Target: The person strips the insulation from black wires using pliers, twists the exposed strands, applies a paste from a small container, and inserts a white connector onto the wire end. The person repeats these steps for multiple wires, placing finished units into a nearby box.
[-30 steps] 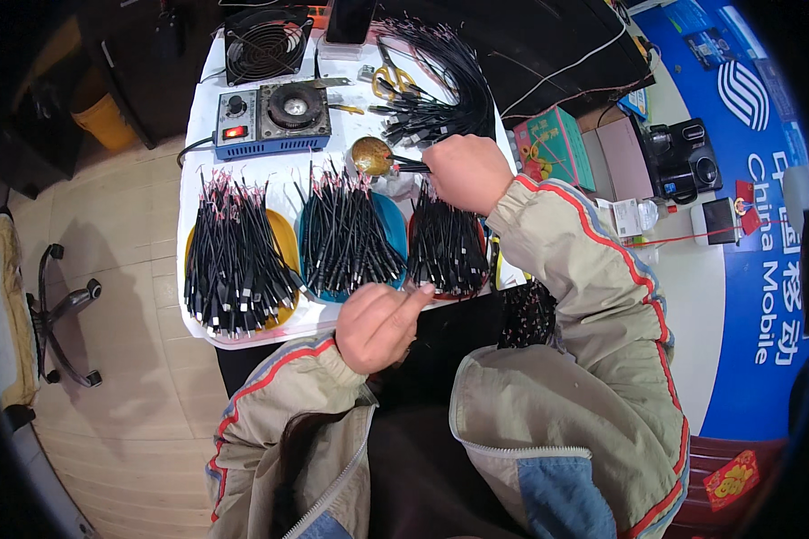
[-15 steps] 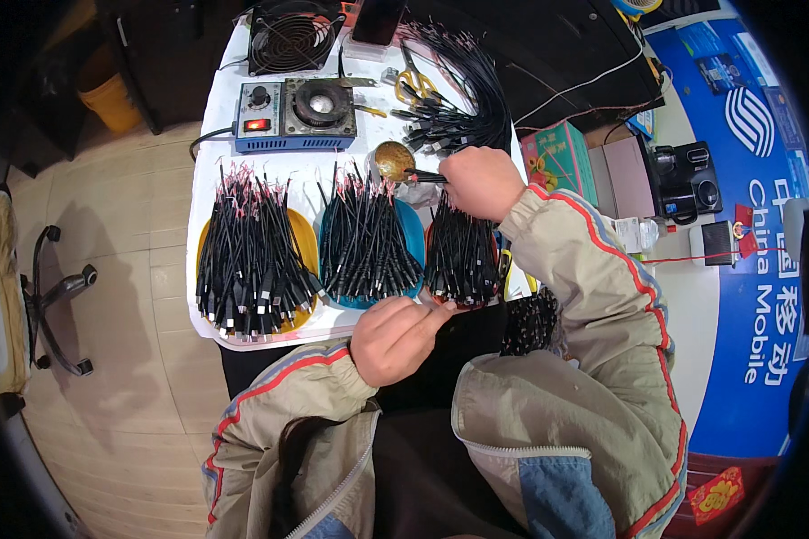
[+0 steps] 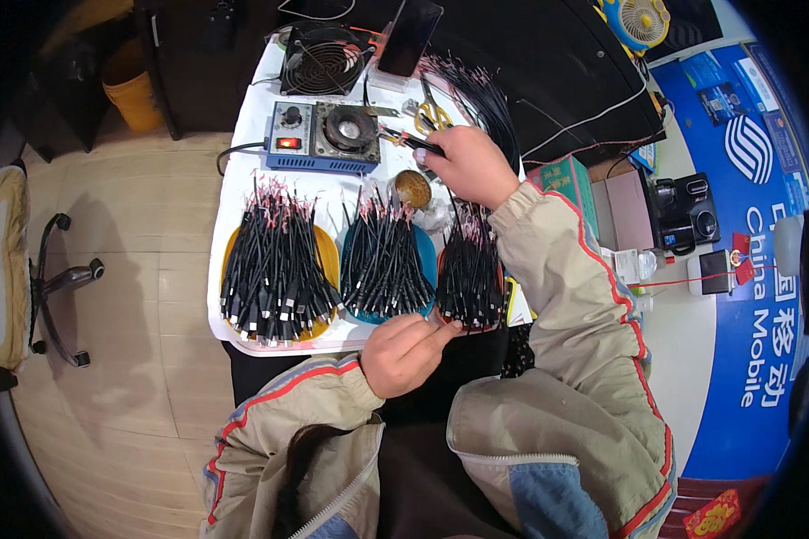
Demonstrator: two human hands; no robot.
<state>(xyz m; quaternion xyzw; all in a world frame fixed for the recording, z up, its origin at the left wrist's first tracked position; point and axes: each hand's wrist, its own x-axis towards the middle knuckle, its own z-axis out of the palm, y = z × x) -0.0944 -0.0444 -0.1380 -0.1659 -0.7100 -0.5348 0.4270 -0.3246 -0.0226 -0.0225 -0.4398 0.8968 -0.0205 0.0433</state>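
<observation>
My right hand [image 3: 475, 166] is closed on a few black cables [image 3: 418, 142], their bared ends pointing left at the solder pot [image 3: 349, 128] on its blue control box. Whether those ends touch the pot, I cannot tell. Below them stands a round tin of amber paste [image 3: 413, 189]. At the table's front edge, my left hand [image 3: 406, 353] has its fingers pinched together, tips against cable ends in the red tray [image 3: 482, 330]; anything between them is hidden. Cables with pink stripped ends fill this tray, the blue tray [image 3: 430, 247] and the yellow tray [image 3: 331, 260].
Behind the solder pot are a black fan [image 3: 322, 68] and an upright phone [image 3: 411, 38]. Yellow-handled scissors [image 3: 433, 115] lie by a long bundle of black cables [image 3: 487, 94]. A green box [image 3: 570, 189] stands right of the table, and an office chair [image 3: 63, 278] stands left.
My right hand has moved away from me and slightly left, carrying the cables from the paste tin toward the solder pot. The whole view has shifted; my left hand stays by the red tray.
</observation>
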